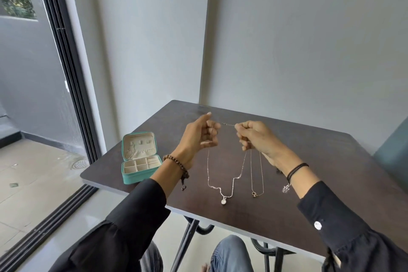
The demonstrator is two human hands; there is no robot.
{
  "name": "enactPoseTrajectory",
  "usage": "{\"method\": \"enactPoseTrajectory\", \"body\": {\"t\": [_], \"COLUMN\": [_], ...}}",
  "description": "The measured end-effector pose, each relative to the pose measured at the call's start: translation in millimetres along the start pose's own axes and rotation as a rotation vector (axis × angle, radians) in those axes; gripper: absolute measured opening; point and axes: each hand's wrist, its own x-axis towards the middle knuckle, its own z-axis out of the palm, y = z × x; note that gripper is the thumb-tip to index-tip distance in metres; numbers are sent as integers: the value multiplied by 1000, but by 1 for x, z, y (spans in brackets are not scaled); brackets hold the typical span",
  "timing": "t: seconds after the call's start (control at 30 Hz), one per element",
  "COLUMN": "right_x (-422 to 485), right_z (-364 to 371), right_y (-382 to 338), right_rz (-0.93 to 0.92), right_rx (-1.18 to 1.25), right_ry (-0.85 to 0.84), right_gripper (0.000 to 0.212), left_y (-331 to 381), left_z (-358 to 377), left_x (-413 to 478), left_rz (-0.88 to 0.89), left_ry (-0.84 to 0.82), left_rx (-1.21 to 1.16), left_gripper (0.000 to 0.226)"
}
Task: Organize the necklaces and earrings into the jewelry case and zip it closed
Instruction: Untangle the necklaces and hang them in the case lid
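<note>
The thin silver necklace (pixel 223 201) and gold necklace (pixel 254 193) are shiny metal, the dark brown tabletop (pixel 309 161) smooth wood-grain, the teal jewelry case (pixel 136 178) at left lined in matt cream cloth.

head-worn view, facing down, near table (pixel 309 172)

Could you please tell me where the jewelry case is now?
In the head view, the jewelry case stands open at the near-left corner of the table, just left of the left hand.

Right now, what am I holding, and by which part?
The left hand and right hand each pinch the silver pendant necklace by its chain's upper ends. The right hand also grips the thin gold necklace by its top.
</note>
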Motion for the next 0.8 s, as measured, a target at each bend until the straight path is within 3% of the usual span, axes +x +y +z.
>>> {"method": "enactPoseTrajectory", "body": {"t": [0.37, 0.67, 0.8], "right_x": [-19, -31, -32], "right_z": [21, 24, 23], "right_y": [9, 16, -5], "right_rz": [79, 54, -53], "right_rx": [289, 416, 261], "right_ry": [-101, -184, -177], "right_gripper": [46, 26, 23], "left_y": [58, 71, 67], "left_z": [3, -2, -5], "left_x": [-18, -15, -12], "left_rz": [107, 183, 181], "left_ry": [-160, -73, -64], "left_rx": [-148, -254, -254], "left_gripper": [43, 42, 40]}}
